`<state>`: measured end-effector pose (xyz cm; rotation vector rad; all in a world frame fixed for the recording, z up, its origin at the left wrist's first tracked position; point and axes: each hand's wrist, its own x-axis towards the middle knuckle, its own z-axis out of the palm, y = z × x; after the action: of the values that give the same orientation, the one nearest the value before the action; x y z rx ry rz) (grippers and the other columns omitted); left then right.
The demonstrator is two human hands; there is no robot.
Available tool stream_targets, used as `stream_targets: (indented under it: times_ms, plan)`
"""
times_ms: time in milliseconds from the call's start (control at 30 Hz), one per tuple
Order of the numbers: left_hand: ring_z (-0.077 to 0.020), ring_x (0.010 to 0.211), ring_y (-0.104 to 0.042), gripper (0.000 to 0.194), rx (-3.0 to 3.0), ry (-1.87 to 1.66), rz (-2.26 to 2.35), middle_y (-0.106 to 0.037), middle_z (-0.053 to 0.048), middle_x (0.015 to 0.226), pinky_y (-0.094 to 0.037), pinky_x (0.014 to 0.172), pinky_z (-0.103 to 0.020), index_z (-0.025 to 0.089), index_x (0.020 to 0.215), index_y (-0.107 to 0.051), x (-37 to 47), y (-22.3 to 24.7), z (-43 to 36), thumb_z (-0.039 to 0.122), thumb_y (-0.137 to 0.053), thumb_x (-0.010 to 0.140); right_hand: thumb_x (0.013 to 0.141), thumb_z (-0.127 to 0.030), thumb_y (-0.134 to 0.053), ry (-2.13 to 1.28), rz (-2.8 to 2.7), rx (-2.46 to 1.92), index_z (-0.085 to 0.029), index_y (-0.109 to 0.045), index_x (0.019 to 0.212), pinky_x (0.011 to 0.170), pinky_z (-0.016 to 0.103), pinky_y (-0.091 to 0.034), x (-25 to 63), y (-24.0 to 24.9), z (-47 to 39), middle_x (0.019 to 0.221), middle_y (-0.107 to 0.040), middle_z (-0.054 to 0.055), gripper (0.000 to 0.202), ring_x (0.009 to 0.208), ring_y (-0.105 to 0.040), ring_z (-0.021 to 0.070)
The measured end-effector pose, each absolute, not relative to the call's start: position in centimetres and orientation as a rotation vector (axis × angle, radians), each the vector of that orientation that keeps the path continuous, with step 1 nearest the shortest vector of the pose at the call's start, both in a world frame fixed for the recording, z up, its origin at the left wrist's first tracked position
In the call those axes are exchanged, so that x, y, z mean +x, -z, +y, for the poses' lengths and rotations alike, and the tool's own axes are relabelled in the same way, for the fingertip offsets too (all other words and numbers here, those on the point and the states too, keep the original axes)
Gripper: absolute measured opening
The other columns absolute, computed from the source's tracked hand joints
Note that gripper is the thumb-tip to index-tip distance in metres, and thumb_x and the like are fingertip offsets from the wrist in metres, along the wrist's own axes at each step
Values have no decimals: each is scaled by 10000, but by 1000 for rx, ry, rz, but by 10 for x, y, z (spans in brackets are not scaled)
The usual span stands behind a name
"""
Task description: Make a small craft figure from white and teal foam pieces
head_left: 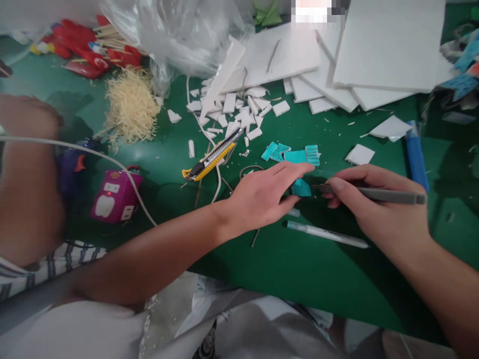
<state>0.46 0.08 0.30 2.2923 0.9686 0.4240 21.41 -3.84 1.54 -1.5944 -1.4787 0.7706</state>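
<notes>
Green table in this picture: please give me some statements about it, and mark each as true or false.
1. The right hand holds a thin grey tool. True.
2. The left hand holds the yellow cutter. False: it holds a small turquoise piece; the cutter lies on the table.
3. The white-bodied marker stands upright. False: it lies flat.
4. The pale shredded heap is beside red objects. True.
</notes>
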Motion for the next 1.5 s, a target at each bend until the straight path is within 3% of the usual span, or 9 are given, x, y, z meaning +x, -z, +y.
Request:
stream_targets:
  times_ms: [667,1500]
  plan:
    - [-77,690,-643,485,2313,-446,956,-695,-53,1324,-546,696,-232,198,1431,-537,4,3,2,168,-619,953,815,-330,-754,-741,-1521,-1690,-270,-714,712,471,257,-487,214,-17,-41,582,-697,-29,126,501,-647,139]
    - [-67,650,-620,482,2321,-452,954,-690,-55,1337,-566,736,-239,193,1430,-539,4,3,2,168,-627,956,809,-303,-754,-742,-1519,-1695,-266,-710,712,450,249,-489,213,-17,-40,586,-701,-28,113,491,-647,136]
